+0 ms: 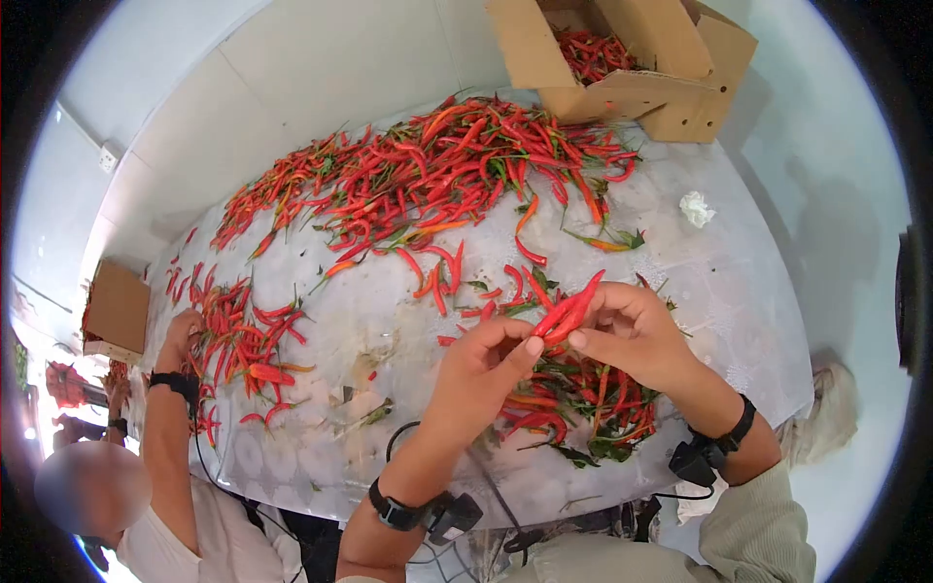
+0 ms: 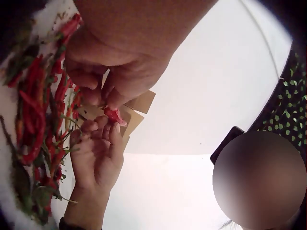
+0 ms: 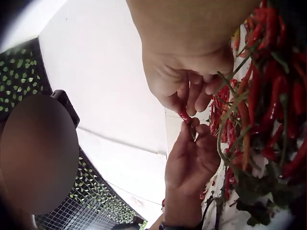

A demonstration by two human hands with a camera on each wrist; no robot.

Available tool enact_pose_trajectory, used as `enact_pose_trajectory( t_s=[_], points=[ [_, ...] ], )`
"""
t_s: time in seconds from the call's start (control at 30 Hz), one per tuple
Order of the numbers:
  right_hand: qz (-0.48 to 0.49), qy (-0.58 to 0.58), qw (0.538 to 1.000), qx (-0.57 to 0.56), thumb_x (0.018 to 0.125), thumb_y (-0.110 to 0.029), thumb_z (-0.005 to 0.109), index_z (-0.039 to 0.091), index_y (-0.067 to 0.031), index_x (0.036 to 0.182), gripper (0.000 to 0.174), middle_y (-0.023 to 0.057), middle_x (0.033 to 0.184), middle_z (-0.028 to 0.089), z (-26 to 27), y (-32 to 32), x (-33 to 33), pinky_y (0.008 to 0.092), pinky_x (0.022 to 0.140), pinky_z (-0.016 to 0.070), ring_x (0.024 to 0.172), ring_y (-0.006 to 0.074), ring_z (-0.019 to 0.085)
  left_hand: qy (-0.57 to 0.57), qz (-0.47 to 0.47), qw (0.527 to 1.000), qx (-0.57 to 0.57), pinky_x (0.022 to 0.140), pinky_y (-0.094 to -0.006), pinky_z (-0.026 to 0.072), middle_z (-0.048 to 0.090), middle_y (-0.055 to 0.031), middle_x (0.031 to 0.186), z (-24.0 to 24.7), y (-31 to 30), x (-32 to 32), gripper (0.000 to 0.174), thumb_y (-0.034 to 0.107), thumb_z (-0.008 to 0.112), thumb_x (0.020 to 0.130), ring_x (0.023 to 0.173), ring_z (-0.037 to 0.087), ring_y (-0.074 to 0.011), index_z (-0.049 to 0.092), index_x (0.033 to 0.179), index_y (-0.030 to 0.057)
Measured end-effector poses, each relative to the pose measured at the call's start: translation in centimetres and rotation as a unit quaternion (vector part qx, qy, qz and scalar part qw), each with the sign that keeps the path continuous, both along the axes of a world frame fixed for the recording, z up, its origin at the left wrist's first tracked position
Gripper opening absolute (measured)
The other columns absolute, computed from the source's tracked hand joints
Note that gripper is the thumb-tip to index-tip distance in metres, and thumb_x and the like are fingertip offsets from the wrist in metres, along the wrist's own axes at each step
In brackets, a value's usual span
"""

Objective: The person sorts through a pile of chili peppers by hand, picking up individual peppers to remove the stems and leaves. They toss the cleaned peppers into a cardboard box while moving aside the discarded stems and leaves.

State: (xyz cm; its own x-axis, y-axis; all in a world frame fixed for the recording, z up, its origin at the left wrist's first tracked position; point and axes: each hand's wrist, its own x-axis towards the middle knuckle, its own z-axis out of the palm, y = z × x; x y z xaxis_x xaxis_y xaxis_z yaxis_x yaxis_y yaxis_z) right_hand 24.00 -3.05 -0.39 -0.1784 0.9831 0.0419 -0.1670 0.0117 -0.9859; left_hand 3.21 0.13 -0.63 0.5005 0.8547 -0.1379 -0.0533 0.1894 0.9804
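Observation:
Two red chili peppers (image 1: 573,309) lie side by side between both hands, above a small heap of chilies (image 1: 603,398) with green stems and leaves. My left hand (image 1: 478,374) pinches their lower ends between thumb and fingers. At the other end, my right hand (image 1: 637,335) holds them with curled fingers, its thumb beneath. In the left wrist view a short stretch of red pepper (image 2: 113,115) shows where the fingertips meet; the rest is hidden by the fingers. Only a small red piece of chili (image 3: 184,116) appears between the hands in the right wrist view.
A large chili pile (image 1: 437,160) spreads along the table's far side. An open cardboard box (image 1: 671,102) with chilies stands at the back right. Another person's hand (image 1: 180,335) works at a left-hand pile (image 1: 233,330), near a second box (image 1: 119,311). Crumpled white paper (image 1: 696,209) lies at right.

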Motion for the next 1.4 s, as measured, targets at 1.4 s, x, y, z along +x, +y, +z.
enact_pose_trajectory(
  t_s=[1.4],
  points=[
    [-0.182,-0.495,0.837,0.144,0.077,-0.027,0.073,0.067,-0.0045,0.087,0.025,0.0087,0.078,0.067,5.5,3.6,7.3,0.0324,0.063,0.0486,0.069,0.0158,0.061,0.024,0.020,0.997,0.066,0.056,-0.0189,0.0373,0.060,0.0025,0.077,0.1,0.7,-0.9,0.022,0.024,0.065,0.090,0.067,0.053,-0.0043,0.061,0.101,0.0050]
  ],
)
